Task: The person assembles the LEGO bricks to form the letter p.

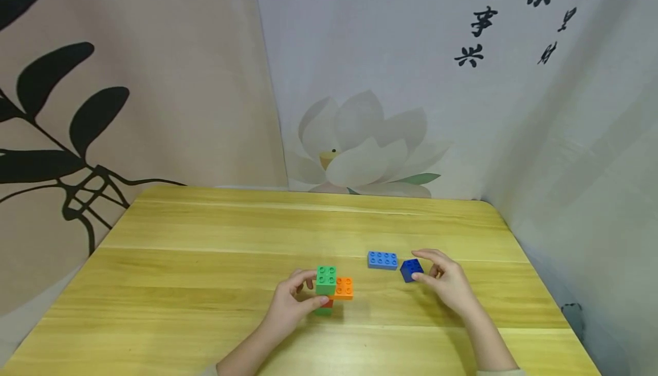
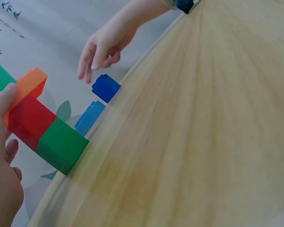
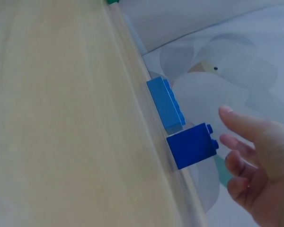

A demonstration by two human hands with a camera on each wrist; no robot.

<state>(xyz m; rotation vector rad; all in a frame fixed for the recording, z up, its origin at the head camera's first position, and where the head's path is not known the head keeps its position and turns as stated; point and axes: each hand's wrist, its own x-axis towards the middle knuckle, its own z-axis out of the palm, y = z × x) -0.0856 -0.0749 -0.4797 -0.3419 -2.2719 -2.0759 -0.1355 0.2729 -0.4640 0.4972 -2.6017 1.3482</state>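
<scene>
Between thumb and fingers, my left hand (image 1: 289,302) holds a stack of toy building bricks standing on the table. On top is a green brick (image 1: 326,280), over an orange brick (image 1: 345,288) that juts out to the right. A red brick (image 2: 31,121) and another green brick (image 2: 62,145) form the lower part. My right hand (image 1: 448,284) hovers around a dark blue brick (image 1: 410,271), thumb and fingers spread; the right wrist view shows a gap between them and the brick (image 3: 193,145). Just left of that brick lies a flat, lighter blue brick (image 1: 382,260), studs up.
The wooden table (image 1: 205,239) has its far edge against a pale curtain (image 1: 360,50) printed with a lotus and dark characters. Dark leaves (image 1: 56,76) are printed on the curtain at the left.
</scene>
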